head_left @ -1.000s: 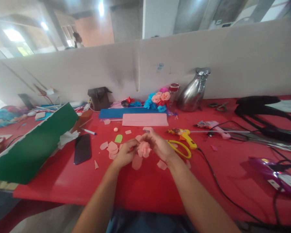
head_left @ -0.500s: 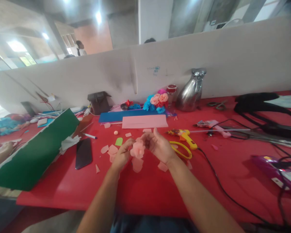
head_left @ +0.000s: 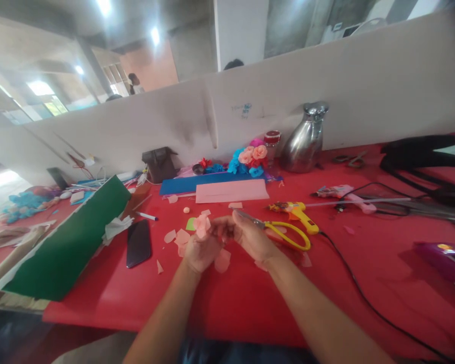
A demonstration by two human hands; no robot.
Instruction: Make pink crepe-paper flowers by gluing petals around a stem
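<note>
My left hand [head_left: 203, 248] pinches a pink paper flower [head_left: 202, 225], its ruffled petals tilted to the left and facing away from my fingers. Close beside it, my right hand [head_left: 248, 235] has its fingers curled in at the flower's base; what they grip, if anything, is hidden. Yellow-handled scissors [head_left: 302, 241] lie just beyond my right hand, which partly covers them. Loose pink paper petals [head_left: 182, 236] are scattered around both hands. Behind the flower shows a green petal-shaped piece [head_left: 190, 223].
A yellow glue gun [head_left: 301, 215] with a trailing cord and a pink glue gun [head_left: 349, 194] lie right. Left are a phone [head_left: 138, 241] and a tilted green board [head_left: 70, 245]. Pink paper [head_left: 231, 191], a paper bouquet [head_left: 250, 157] and a steel jug [head_left: 306, 139] stand behind.
The flower has turned and shifted left, from between both hands to the left hand's fingertips. My right hand's fingers have curled in towards the left. The view has swung slightly.
</note>
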